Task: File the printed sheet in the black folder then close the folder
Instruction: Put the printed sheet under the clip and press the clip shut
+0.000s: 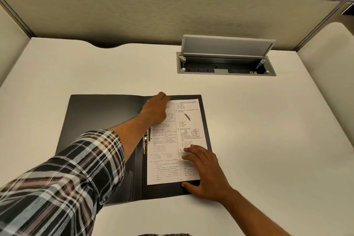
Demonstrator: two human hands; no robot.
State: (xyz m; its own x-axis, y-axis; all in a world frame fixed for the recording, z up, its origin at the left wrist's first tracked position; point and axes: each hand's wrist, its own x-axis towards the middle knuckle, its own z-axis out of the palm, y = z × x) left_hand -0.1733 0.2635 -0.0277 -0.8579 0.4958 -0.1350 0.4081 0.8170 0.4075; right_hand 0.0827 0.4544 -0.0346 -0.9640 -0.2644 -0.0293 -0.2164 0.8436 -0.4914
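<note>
Plaid sleeve (63, 176), rolled at the forearm, fills the lower left of the view and leads to the left hand (155, 110). Left hand reaches across the open black folder (99, 120) and rests on the upper left corner of the printed sheet (189, 140), fingers curled under; whether they pinch the paper edge cannot be told. Just below this hand, along the sheet's left margin, sits the metal clip (147, 139) at the folder spine. Right hand (205, 172) lies flat and spread on the lower right part of the sheet, fingers apart and pressing down, with the thumb (188, 187) off the paper on the folder's bottom edge. Printed sheet lies on the right inner panel of the folder, between the two hands, slightly skewed. Folder is fully open on the pale surface (268, 120). Beyond both hands, a recessed grey socket box (226, 67) with its lid raised is set into the surface.
</note>
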